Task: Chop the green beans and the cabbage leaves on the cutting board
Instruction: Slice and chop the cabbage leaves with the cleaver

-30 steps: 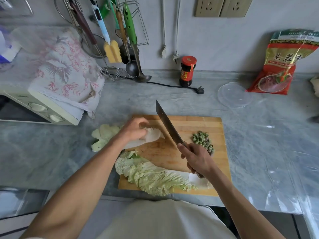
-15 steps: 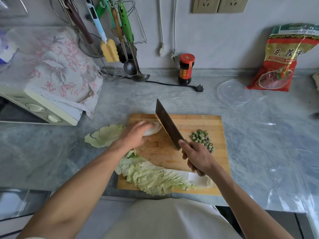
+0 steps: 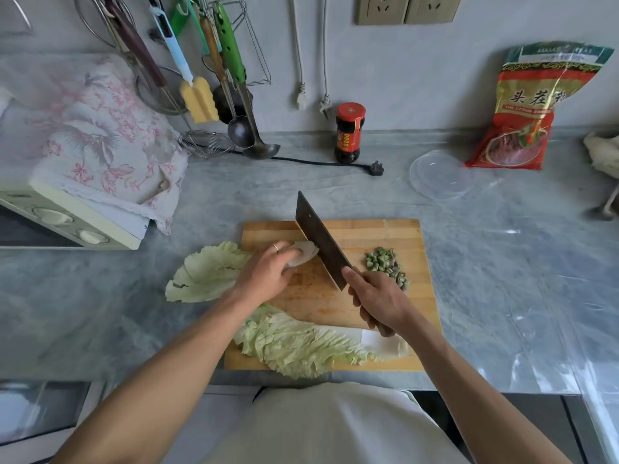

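Observation:
A wooden cutting board [image 3: 378, 232] lies on the grey counter. My left hand [image 3: 268, 274] presses a cabbage leaf [image 3: 211, 272] down, its white stem on the board and its green part hanging off the left edge. My right hand [image 3: 378, 299] grips the handle of a cleaver [image 3: 320, 239], whose blade stands just right of the stem end by my left fingertips. A pile of chopped green beans [image 3: 387, 266] sits on the board's right side. A second cabbage leaf [image 3: 301, 344] lies along the board's near edge.
A toaster oven [image 3: 70, 222] under a floral cloth [image 3: 100, 139] stands at left. Hanging utensils [image 3: 231, 82], a sauce jar [image 3: 350, 132], a loose plug [image 3: 376, 169], a clear lid [image 3: 442, 174] and a red bag [image 3: 526, 108] line the back.
My left hand laid the cabbage leaf flatter and slid its stem further onto the board. The cleaver came closer to the stem end beside my left fingertips.

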The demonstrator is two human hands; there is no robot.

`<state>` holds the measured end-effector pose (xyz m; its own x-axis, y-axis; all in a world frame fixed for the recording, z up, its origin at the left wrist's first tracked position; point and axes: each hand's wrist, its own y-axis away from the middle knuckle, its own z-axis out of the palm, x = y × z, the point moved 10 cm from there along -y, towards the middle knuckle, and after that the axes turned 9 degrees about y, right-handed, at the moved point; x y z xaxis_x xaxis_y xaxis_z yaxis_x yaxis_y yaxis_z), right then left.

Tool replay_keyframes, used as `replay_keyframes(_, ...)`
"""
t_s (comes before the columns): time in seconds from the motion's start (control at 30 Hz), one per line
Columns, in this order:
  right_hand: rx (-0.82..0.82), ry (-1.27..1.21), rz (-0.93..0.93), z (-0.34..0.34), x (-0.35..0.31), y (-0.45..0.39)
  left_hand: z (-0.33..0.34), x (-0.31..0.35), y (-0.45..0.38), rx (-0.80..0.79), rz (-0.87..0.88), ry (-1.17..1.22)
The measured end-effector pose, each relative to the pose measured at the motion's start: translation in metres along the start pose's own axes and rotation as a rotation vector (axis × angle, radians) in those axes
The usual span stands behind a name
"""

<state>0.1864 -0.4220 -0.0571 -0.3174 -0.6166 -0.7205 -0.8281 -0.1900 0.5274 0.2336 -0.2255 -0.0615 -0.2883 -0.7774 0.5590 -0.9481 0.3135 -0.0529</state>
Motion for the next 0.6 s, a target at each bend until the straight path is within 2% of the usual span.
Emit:
replay_keyframes(0.37, 0.047, 0.05, -0.01, -0.01, 0.0, 0.0, 0.007, 0.002, -0.011, -0.176, 0.161, -0.127)
replay_keyframes(0.6, 0.006, 0.113, -0.028, -0.003, -0.007, -0.002, 0.003, 0.006, 0.002, -0.096, 0.039, -0.191)
